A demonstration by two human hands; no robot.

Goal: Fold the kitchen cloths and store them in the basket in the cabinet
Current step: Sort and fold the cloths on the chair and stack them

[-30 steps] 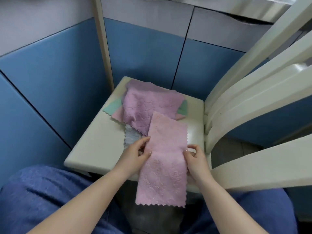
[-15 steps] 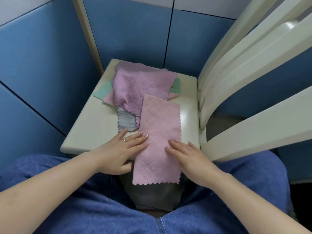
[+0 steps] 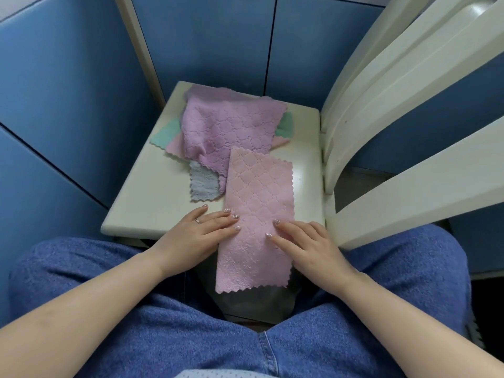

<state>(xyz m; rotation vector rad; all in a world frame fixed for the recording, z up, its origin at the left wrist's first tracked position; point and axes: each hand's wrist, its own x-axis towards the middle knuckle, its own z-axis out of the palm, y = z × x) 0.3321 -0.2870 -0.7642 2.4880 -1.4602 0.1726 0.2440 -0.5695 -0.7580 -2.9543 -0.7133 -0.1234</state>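
Head view, one entry per item as I read it off the feed.

Left hand [image 3: 200,236]: flat, fingers straight and spread, fingertips pressing the left edge of the pink cloth [image 3: 257,214]; a ring [image 3: 197,221] sits on one finger. Nothing is grasped.

Right hand [image 3: 308,245]: flat as well, fingers straight, lying on the cloth's right half, palm down. Nothing is grasped.

Pink cloth: folded into a long strip with zigzag edges, pinned under both hands. Beyond the fingertips it lies on the cream chair seat [image 3: 152,203]; below the palms it hangs off the seat's front edge, over the gap between my knees in blue jeans [image 3: 191,336].

Lilac cloth [image 3: 226,129]: unfolded and rumpled, well beyond the fingertips, its near corner tucked under the far end of the pink strip.

Grey cloth [image 3: 203,184]: just beyond the left fingertips, partly under the lilac one, beside the strip's left edge.

Mint cloth [image 3: 166,132]: under the lilac one, corners showing on both sides.

A second pink cloth [image 3: 176,147]: under the lilac, only corners visible.

Chair back slats [image 3: 395,105]: right of the right hand.

Blue cabinet doors [image 3: 212,45]: beyond the seat, closed.
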